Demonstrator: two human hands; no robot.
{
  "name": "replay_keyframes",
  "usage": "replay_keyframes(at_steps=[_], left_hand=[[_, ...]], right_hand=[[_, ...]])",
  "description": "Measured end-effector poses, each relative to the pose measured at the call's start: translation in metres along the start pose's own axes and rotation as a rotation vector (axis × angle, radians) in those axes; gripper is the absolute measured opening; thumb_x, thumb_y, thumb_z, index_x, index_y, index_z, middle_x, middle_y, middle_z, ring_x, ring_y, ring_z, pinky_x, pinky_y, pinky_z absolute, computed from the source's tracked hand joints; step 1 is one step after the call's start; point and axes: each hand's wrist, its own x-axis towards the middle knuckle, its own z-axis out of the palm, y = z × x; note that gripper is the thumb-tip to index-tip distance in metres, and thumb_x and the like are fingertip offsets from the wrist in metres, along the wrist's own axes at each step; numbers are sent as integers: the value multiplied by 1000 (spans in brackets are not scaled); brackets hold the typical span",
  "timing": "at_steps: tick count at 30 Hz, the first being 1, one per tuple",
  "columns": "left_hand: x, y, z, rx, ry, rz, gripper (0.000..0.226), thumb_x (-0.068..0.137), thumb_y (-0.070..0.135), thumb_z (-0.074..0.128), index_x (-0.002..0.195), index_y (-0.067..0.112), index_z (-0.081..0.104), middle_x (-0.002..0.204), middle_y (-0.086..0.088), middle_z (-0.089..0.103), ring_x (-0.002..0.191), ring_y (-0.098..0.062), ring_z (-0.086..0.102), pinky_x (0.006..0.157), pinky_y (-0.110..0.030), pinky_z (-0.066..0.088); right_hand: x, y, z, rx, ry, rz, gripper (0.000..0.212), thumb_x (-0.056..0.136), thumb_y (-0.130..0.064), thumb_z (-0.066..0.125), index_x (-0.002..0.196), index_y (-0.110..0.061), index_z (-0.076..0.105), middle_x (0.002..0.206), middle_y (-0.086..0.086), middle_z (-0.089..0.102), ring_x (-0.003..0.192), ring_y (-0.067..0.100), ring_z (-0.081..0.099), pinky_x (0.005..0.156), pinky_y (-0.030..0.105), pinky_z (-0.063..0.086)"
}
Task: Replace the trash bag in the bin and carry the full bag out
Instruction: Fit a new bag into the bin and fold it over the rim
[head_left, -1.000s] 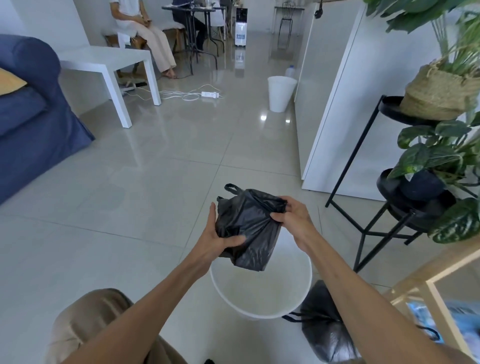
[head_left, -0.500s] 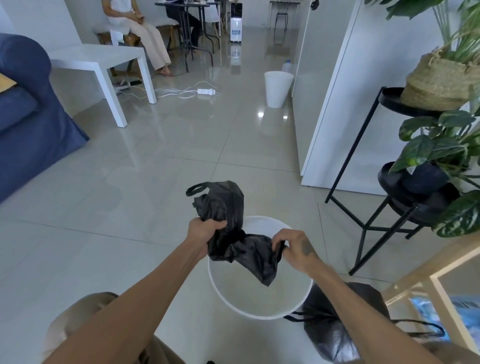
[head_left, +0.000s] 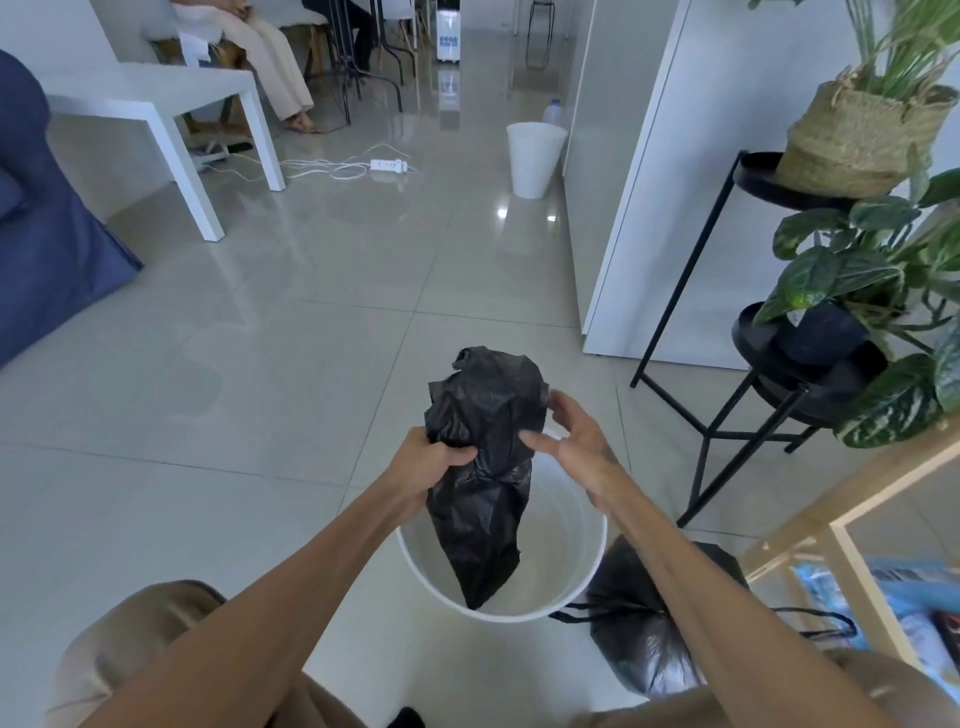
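Note:
A crumpled black trash bag (head_left: 485, 467) hangs upright over the round white bin (head_left: 582, 587) on the floor, its lower end dipping inside the rim. My left hand (head_left: 434, 460) grips the bag at its left side. My right hand (head_left: 569, 439) is at the bag's right side, fingers spread and touching the plastic. A full, tied black bag (head_left: 649, 644) lies on the floor just right of the bin, partly hidden by my right forearm.
A black metal plant stand (head_left: 727, 415) with potted plants stands right of the bin, beside a white cabinet (head_left: 649, 182). A second white bin (head_left: 535, 156) is farther back. A white table (head_left: 156, 98), blue sofa (head_left: 47, 249), power strip (head_left: 387, 165) and a seated person are at the left.
The bag went from stretched sideways between both hands to hanging upright over the bin. My right hand let go of its lower end and moved up beside the bag's top.

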Motion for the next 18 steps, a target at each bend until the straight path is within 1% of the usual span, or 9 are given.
replay_keyframes(at_steps=[3, 6, 8, 10, 12, 14, 15, 16, 18], left_hand=[[0, 4, -1, 65, -153, -12, 48, 80, -4, 75, 125, 8, 67, 114, -6, 77, 107, -28, 72, 97, -46, 56], [8, 8, -1, 203, -246, -20, 51, 78, -1, 77, 126, 13, 67, 116, -2, 76, 111, -26, 70, 101, -46, 53], [13, 7, 4, 291, -171, 35, 48, 76, 5, 81, 122, 14, 70, 113, -1, 77, 108, -25, 70, 102, -47, 53], [15, 9, 13, 335, 22, 98, 51, 73, 11, 84, 122, 13, 70, 115, -3, 75, 107, -27, 69, 98, -49, 55], [12, 8, 19, 385, 179, 183, 68, 74, 16, 86, 136, 14, 57, 129, -5, 66, 117, -27, 63, 100, -49, 54], [7, 11, 22, 473, 302, 291, 84, 78, 27, 85, 149, 19, 42, 136, -6, 57, 122, -26, 57, 102, -45, 51], [3, 14, 24, 508, 369, 359, 79, 81, 33, 82, 148, 21, 42, 131, -6, 59, 116, -24, 59, 97, -39, 53], [-3, 17, 25, 526, 406, 439, 67, 84, 37, 78, 143, 22, 49, 120, -4, 64, 103, -20, 62, 87, -31, 53], [-15, 21, 34, 538, 323, 491, 42, 87, 43, 71, 124, 24, 63, 96, 3, 69, 83, -11, 64, 74, -20, 51]], right_hand=[[0, -3, -22, 289, -290, 75, 67, 78, -17, 82, 139, -15, 52, 136, 2, 63, 129, 22, 53, 118, 49, 31], [-4, -5, -24, 312, -366, 70, 55, 77, -7, 81, 130, -6, 62, 125, 5, 71, 121, 25, 62, 112, 46, 42], [-6, -2, -22, 306, -257, 65, 52, 76, -7, 82, 125, -7, 65, 119, 3, 74, 115, 21, 66, 107, 42, 47], [-11, -5, -17, 243, -127, 57, 42, 76, -9, 84, 115, -12, 70, 108, -1, 76, 100, 12, 69, 98, 36, 53], [-14, -3, -10, 156, 13, 32, 30, 76, -10, 84, 99, -23, 69, 96, -8, 73, 87, 6, 68, 87, 29, 57], [-14, -3, -4, 76, 143, 5, 31, 75, -13, 85, 99, -23, 68, 97, -6, 72, 88, 12, 68, 84, 28, 57], [-13, -2, -2, 49, 200, -6, 35, 75, -14, 85, 104, -18, 67, 99, -3, 71, 90, 15, 68, 82, 27, 56], [-12, -1, 2, 37, 228, -24, 40, 74, -13, 86, 109, -14, 66, 100, -2, 71, 91, 16, 68, 79, 24, 55], [-13, 4, 10, 62, 210, -57, 45, 74, -9, 85, 112, -13, 62, 98, -5, 70, 87, 12, 68, 72, 18, 54]])
